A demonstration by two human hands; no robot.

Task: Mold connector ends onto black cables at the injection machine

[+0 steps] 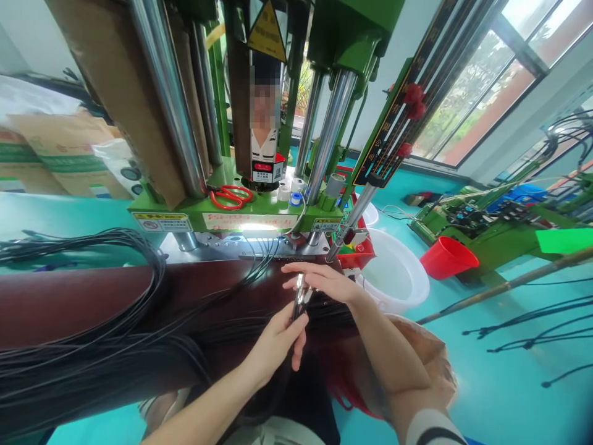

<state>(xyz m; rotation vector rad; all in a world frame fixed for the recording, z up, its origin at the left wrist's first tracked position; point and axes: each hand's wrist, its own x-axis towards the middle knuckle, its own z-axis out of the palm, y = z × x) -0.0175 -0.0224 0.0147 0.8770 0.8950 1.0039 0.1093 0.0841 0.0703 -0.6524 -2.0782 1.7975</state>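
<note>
My left hand [280, 337] is closed around a small bunch of black cables, whose shiny metal connector ends [300, 287] point up and away from me. My right hand [331, 282] lies across those ends with its fingers stretched out, touching or almost touching them; its thumb is mostly hidden. Just beyond both hands, black cables [259, 262] run over the dark red-brown table [222, 272] into the lower part of a green press [194, 210]. Another bundle of black cables [331, 312] lies beneath my right hand.
Large coils of black cable [106, 346] cover the table's left side. Red-handled scissors [231, 196] and small tape rolls [295, 198] rest on the press. At right stand a white tub [393, 272], a red bucket [447, 256] and a brown paper bag [438, 352].
</note>
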